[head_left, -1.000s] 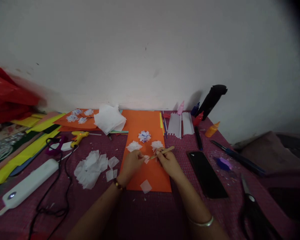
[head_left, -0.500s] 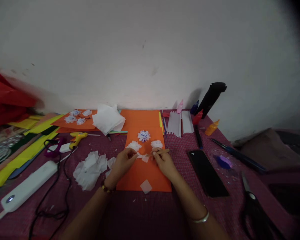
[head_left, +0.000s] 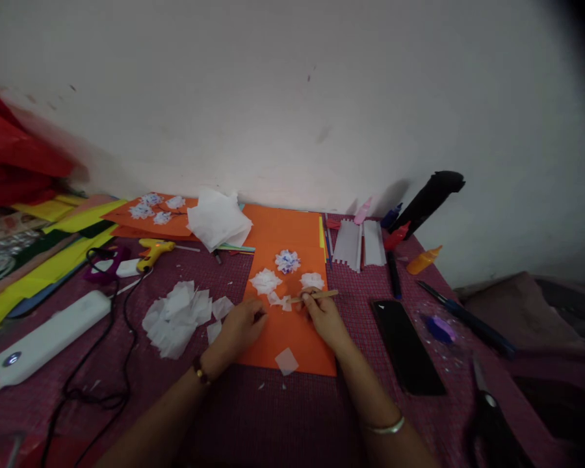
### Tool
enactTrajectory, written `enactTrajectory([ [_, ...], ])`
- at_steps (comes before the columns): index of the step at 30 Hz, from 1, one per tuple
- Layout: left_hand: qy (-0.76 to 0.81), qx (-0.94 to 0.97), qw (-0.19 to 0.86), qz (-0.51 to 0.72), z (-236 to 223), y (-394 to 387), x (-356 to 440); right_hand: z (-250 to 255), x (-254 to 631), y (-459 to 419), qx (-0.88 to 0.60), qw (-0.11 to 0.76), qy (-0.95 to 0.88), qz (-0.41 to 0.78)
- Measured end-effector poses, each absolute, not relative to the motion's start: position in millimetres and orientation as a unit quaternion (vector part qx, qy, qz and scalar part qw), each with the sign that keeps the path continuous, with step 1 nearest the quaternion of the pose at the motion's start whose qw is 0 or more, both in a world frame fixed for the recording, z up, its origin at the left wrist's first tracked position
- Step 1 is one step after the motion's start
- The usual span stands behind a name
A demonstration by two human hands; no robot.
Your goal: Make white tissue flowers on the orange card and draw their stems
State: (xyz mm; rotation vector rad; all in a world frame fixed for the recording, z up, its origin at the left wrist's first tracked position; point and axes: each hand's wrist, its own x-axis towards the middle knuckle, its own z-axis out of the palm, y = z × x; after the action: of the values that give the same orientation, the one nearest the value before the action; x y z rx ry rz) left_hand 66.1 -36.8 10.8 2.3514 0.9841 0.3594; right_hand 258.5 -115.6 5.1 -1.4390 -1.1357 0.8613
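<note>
Between my right hand's (head_left: pixel 322 318) thumb and fingers is a thin wooden stick (head_left: pixel 327 294), its tip touching a small white paper piece (head_left: pixel 286 303) on the orange sheet (head_left: pixel 287 338). My left hand (head_left: pixel 244 325) rests at the sheet's left side, fingers curled in, and nothing shows in it. On the sheet are a blue-tinted white paper flower (head_left: pixel 287 261), a white paper flower (head_left: pixel 266 281) to the left and another white flower (head_left: pixel 312 281) to the right. Nearer me lies a flat white paper square (head_left: pixel 286 361).
Left are a heap of white paper squares (head_left: pixel 175 318), a yellow glue gun (head_left: pixel 153 252), a white power strip (head_left: pixel 53 338) and black cable. To the right lie a phone (head_left: pixel 408 348), scissors (head_left: pixel 492 416), an orange bottle (head_left: pixel 424 260) and a blue-handled knife-like tool (head_left: pixel 472 318). A wall stands behind.
My left hand has drawn back from the small white paper pieces toward me and left. My right hand still holds the stick at them. The view has shifted slightly.
</note>
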Motion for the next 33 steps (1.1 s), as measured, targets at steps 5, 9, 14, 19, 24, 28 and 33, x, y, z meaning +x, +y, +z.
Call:
enactTrajectory([
  [5,0.358,0.879,0.280,0.143,8,-37,65,3,258,-112,-0.602,0.529,-0.463,0.378],
  [9,0.354,0.876,0.292,0.151,7,-36,65,2,256,-109,-0.599,0.533,-0.459,0.382],
  [14,0.347,0.869,0.313,0.162,13,-38,62,2,257,-109,-0.597,0.550,-0.440,0.385],
  [19,0.284,0.875,0.375,0.119,25,-52,60,8,264,-116,-0.605,0.576,-0.402,0.375],
  [24,0.201,0.900,0.383,0.051,35,-72,65,12,266,-120,-0.604,0.582,-0.392,0.377],
  [28,0.203,0.933,0.298,0.002,38,-80,73,12,264,-120,-0.604,0.576,-0.401,0.378],
  [33,0.190,0.934,0.302,-0.012,35,-84,79,12,265,-121,-0.607,0.571,-0.411,0.371],
])
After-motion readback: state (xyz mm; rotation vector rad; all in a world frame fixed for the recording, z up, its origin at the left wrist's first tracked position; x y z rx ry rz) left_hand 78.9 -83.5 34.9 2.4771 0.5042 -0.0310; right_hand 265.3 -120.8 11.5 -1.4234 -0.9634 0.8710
